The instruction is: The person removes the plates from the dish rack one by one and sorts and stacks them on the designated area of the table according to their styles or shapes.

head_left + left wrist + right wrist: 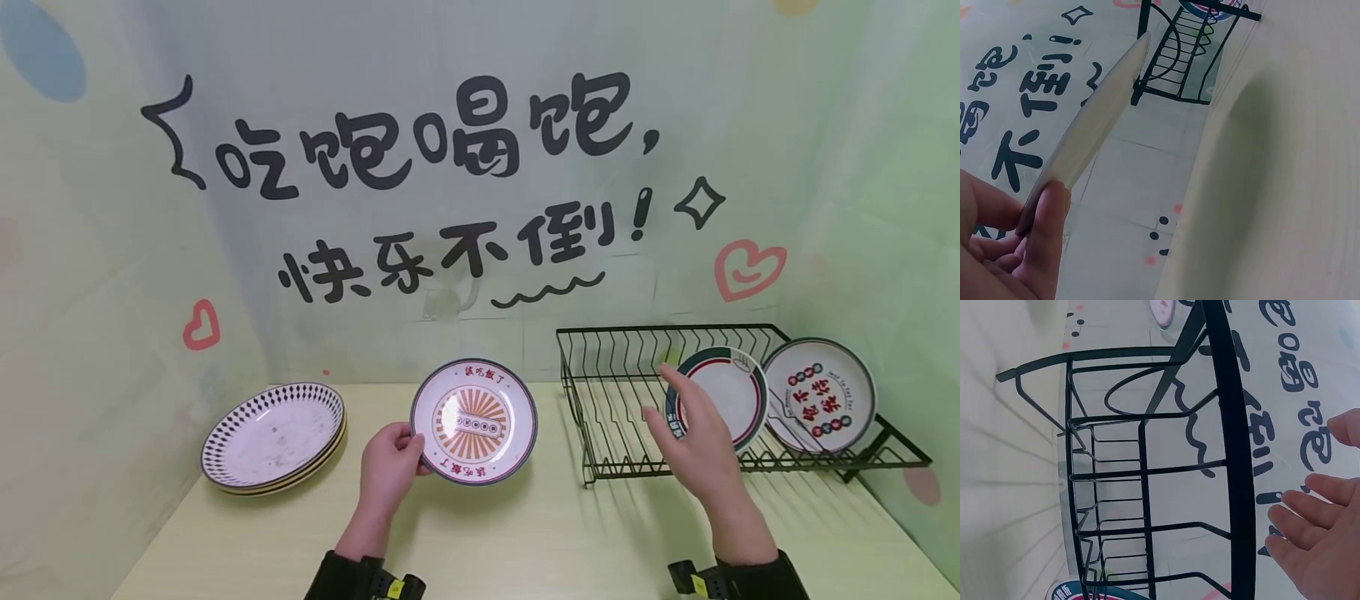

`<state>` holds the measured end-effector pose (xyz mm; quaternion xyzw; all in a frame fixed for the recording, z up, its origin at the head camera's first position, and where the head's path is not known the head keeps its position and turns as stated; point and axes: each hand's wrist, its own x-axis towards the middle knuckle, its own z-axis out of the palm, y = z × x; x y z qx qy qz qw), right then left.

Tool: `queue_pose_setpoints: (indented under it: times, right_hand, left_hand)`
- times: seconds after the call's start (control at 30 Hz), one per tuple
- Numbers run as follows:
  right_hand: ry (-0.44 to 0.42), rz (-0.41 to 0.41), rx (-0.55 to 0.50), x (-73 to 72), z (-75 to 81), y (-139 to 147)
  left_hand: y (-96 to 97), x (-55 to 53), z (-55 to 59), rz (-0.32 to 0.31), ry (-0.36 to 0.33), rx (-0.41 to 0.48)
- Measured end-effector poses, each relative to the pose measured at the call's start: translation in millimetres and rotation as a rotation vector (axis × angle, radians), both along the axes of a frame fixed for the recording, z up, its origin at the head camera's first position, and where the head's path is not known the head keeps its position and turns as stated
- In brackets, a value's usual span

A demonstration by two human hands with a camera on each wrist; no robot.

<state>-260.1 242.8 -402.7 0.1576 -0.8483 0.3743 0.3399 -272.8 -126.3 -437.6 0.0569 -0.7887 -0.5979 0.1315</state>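
Observation:
My left hand pinches the left rim of a white plate with an orange sunburst and red lettering, tilted up above the table. In the left wrist view, that plate appears edge-on between thumb and fingers, its shadow on the tabletop. My right hand has its fingers extended and holds nothing, in front of a black wire dish rack. It overlaps a plate with a green and red border standing in the rack. Right of that leans a white plate with red characters.
At the left of the pale wooden table sits a stack of oval plates with a black-patterned rim. A printed wall cloth with large black characters hangs behind. The rack's right end reaches near the side wall.

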Motion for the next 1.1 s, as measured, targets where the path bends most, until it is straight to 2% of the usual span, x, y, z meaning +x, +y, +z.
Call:
queue_pose_setpoints:
  times: [0.27,0.57,1.1]
  right_hand:
    - [0.017,-0.033,0.001,1.2,1.4,8.9]
    - [-0.020,-0.045,0.007,3.0,-1.5,24.4]
    - [0.018,-0.063,0.093,5.1,-1.7,50.9]
  left_hand:
    - [-5.8,-3.2,-9.8,-0.014,-0.036,0.030]
    - [-10.4,-5.6,-19.3,-0.010,-0.052,0.026]
    - [-16.1,-10.9,-32.3,-0.002,-0.128,0.052]
